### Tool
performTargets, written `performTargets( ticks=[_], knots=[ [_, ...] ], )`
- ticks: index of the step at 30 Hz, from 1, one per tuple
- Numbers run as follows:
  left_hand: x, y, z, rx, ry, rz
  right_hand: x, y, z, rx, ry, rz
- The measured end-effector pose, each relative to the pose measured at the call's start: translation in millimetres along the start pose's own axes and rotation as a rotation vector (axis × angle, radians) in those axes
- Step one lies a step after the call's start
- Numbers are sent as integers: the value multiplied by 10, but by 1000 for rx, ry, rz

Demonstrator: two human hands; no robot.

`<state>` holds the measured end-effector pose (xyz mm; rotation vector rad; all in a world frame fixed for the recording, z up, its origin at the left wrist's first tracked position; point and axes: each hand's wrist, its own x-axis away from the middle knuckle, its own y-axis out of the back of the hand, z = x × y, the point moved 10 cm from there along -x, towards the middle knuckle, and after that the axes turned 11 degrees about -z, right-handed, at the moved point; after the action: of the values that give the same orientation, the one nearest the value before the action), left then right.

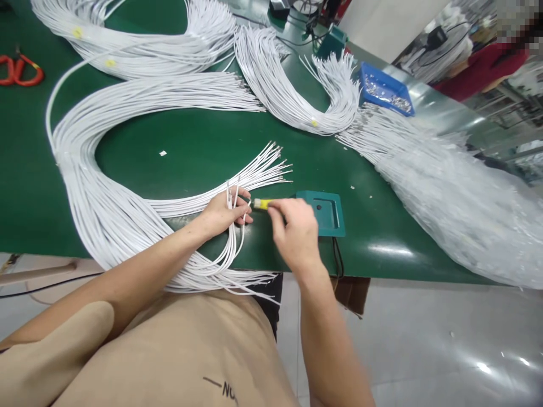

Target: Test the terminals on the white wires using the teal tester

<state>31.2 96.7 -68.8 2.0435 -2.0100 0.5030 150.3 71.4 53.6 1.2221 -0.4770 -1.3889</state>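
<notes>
Near the front edge of the green table, my left hand (224,212) is closed on a few white wires (232,240), whose ends stick up past the fingers. One wire end points right, close to the tip of a small yellow tool (263,204). My right hand (296,229) pinches that tool from the right; its exact kind cannot be made out. A small gap seems to lie between the tool and the wire end. Around my left hand curves a large bundle of white wires (85,169), with metal-tipped ends fanned out behind the fingers.
Behind my right hand sits a teal device (328,212) with a black cable. More wire bundles (144,51) lie at the back. A blue tray (386,90) holds small metal parts. Plastic-wrapped wires (458,186) cover the right side. Red-handled cutters (21,70) lie far left. A person's red sleeve (483,70) shows beyond.
</notes>
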Motion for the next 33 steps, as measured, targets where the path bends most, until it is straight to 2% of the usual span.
performTargets(
  ticks=[5,9,13,15,18,20,22,24,26,29,33],
  knots=[
    [138,90,-205,59,-71,9,384,-345,539,-32,220,179],
    [246,87,-304,-18,-114,29,538,-476,686,101,280,229],
    [320,109,-371,-152,-200,4,704,-457,665,140,200,236],
    [351,125,-377,-183,-216,-7,812,-413,576,122,99,265],
    [396,125,-356,-133,-183,-1,933,-371,409,-31,-63,402],
    [434,95,-358,-101,-175,11,878,-327,334,-157,-114,464],
    [480,43,-359,-95,-182,24,649,-216,195,-212,-185,375],
    [524,-2,-341,-94,-186,23,360,-46,-22,-407,-378,117],
    [560,-34,-303,-98,-182,17,159,-48,-90,-550,-451,11],
    [588,-55,-258,-59,-159,36,1,-163,-53,-683,-484,-15],
    [544,70,-318,92,-148,2,17,-278,-41,-774,-562,-20]
  ],
)
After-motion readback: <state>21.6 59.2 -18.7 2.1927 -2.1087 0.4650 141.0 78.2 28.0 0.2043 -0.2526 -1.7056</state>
